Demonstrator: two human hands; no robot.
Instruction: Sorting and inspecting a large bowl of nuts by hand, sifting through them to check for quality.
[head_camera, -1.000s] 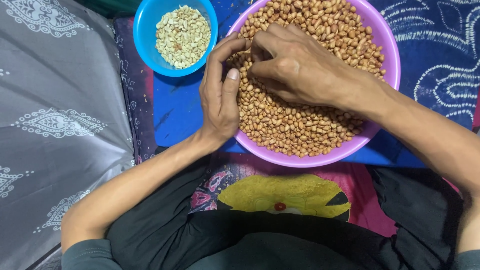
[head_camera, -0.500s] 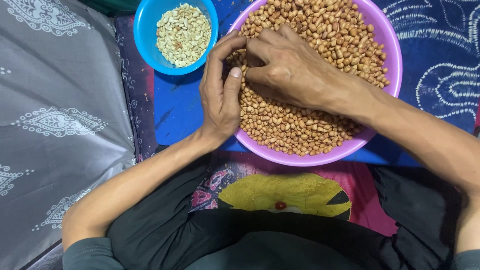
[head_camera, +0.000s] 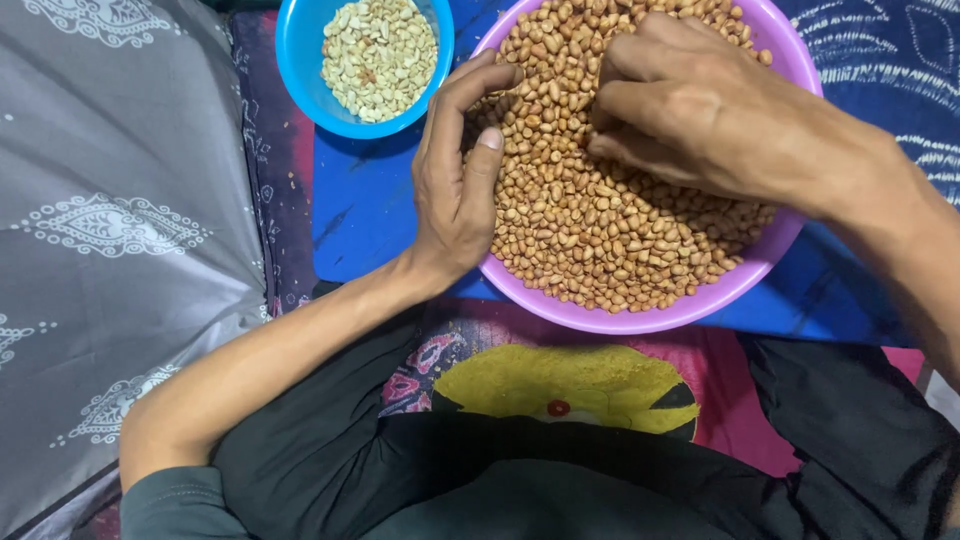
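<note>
Far left of the frame is just a grey patterned cloth (head_camera: 110, 230), draped and doing nothing much. Next over, upper left, sits a small blue bowl (head_camera: 303, 70) holding pale skinned peanuts (head_camera: 380, 55), parked just beside the big bowl, probably so a hand only has to swing a short way across to reach it. Both bowls rest on a blue board (head_camera: 365, 215) that gives them a flat base above the person's lap.

The left hand (head_camera: 455, 170) comes up from the lower left and rests against the near-left rim of the purple bowl (head_camera: 640, 318). Its fingers are curled loosely with the thumb (head_camera: 483, 165) lying along the nuts, so it looks cupped rather than spread. Whether anything sits in the palm can't be told from here.

The purple bowl takes up the middle and top, filled with brown unskinned peanuts (head_camera: 590, 230). The right hand (head_camera: 710, 110) reaches in from the right, fingers bent down and bunched into the heap in the upper part, apparently pinching or gathering nuts, though the fingertips are hidden under the hand.

Bottom centre shows a black shirt with a yellow print (head_camera: 570, 385).
</note>
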